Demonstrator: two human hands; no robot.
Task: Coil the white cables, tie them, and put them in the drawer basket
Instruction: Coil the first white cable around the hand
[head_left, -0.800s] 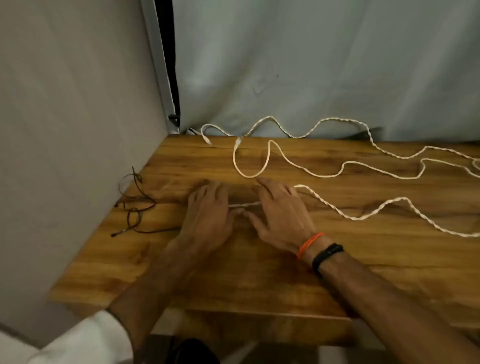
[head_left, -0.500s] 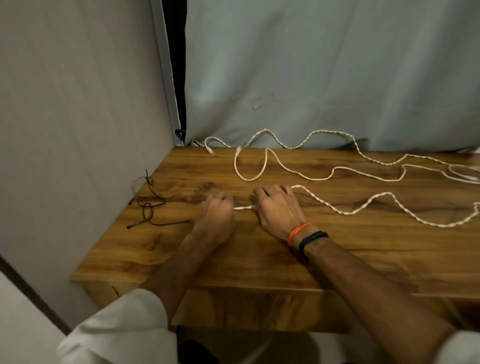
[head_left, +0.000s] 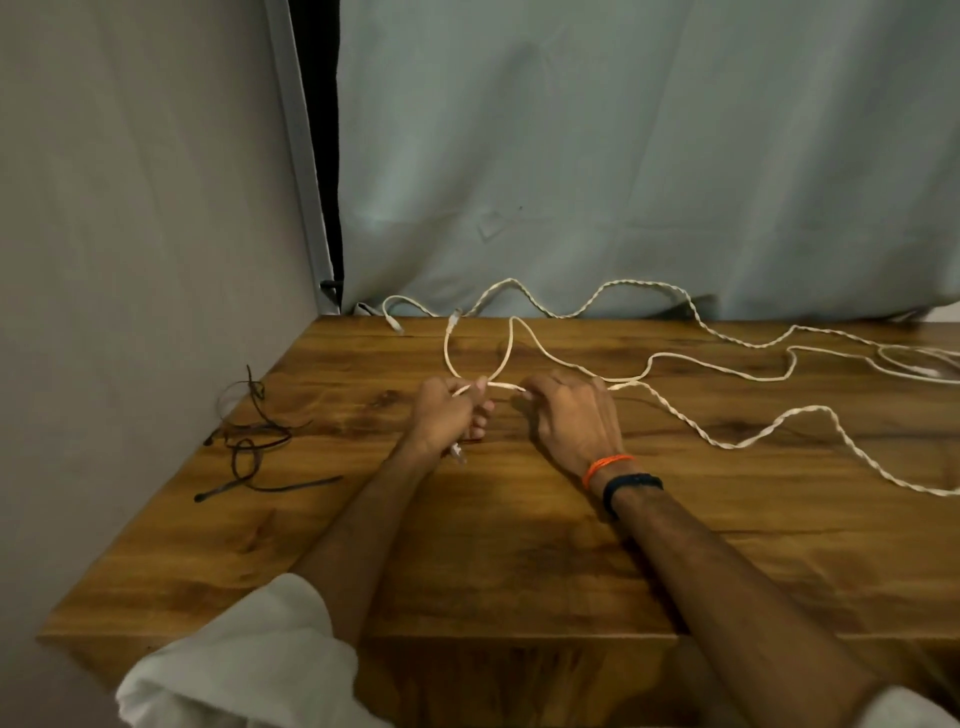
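Two hands, left hand (head_left: 451, 413) and right hand (head_left: 569, 415), pinch one end of a white cable (head_left: 779, 423); no coil formed, tying and drawer basket remain.

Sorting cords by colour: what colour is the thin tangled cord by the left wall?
Dark brown to black cord, head view.

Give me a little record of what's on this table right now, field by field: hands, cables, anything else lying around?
left hand: left hand grips the twisted white cable, its plug end poking out below the fist
right hand: right hand pinches the same cable just beside the left
other cable: smooth white cable lies loose across the far side
surface: wooden table
also there: thin dark cords, tangled near the left edge
wrist: orange band and black band
coiling: not yet visible
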